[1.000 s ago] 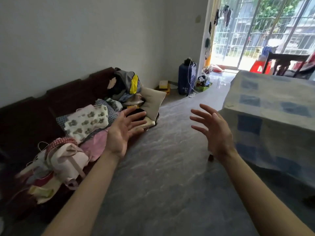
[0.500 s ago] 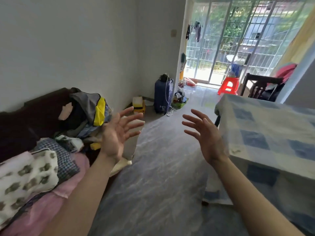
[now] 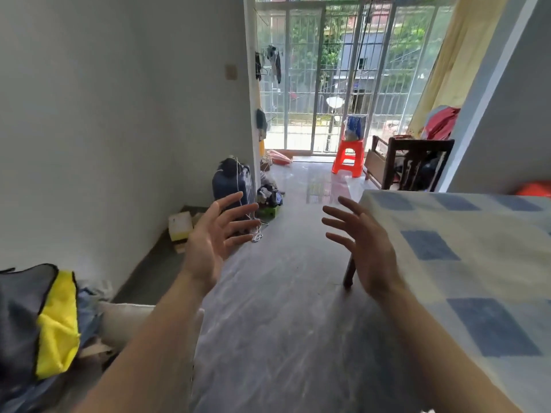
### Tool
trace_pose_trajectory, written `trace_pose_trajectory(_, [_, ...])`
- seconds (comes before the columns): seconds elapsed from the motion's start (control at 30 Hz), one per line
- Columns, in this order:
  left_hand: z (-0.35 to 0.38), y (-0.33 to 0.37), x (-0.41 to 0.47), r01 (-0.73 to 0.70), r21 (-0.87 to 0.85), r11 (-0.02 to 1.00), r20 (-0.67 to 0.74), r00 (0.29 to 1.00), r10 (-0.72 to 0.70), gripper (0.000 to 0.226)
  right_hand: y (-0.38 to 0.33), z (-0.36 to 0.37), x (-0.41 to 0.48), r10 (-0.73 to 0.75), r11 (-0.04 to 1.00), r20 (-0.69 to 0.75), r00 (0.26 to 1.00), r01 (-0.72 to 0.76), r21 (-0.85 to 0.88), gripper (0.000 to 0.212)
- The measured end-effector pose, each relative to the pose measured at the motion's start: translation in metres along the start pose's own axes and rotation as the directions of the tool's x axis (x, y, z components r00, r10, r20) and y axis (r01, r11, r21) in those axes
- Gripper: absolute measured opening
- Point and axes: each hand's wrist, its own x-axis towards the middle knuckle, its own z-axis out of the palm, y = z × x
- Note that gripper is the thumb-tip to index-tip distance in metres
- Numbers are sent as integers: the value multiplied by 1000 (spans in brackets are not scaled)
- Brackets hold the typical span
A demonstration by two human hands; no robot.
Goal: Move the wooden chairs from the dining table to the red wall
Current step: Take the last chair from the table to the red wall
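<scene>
A dark wooden chair (image 3: 417, 162) stands at the far end of the dining table (image 3: 465, 251), which is draped in a blue and cream checked cloth. One table leg (image 3: 349, 271) shows under the cloth's near corner. My left hand (image 3: 216, 236) and my right hand (image 3: 362, 242) are both raised in front of me, fingers spread, holding nothing. The right hand hovers beside the table's left edge. The chair is well beyond both hands. No red wall is in view.
A red plastic stool (image 3: 348, 158) with a bag on it stands by the barred balcony door. A dark blue suitcase (image 3: 231, 181), small boxes (image 3: 180, 226) and clutter line the left wall. Piled clothes (image 3: 44, 320) lie at lower left. Grey floor runs down the middle.
The view has swung right and forward, past the sofa with clothes. The balcony door, the stool and the chair have come nearer. Both hands stay raised and open.
</scene>
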Motion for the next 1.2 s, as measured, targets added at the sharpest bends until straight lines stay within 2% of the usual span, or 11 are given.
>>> trace_pose_trajectory(0.37, [12,-50,353,8,-11,1000,52,999,-8,51,77,-19,327,-27,999,-43,999,26,-23,48])
trace_pose_trajectory(0.53, [13,-110,510,33,-43,999,108,994,-28,49,145,-44,454,-17,997,-97,995,9,-80,49])
trace_pose_trajectory(0.73, [21,-155,693,67,-100,993,193,980,-47,49,193,-62,610,-20,991,-181,983,-4,-132,47])
trace_pose_trajectory(1.03, [96,-213,932,99,-69,993,375,925,-67,49,240,-135,807,-87,990,-331,939,46,-130,47])
trace_pose_trajectory(1.2, [139,-270,1044,118,-28,993,389,916,-98,49,292,-198,906,-98,989,-361,927,49,-141,46])
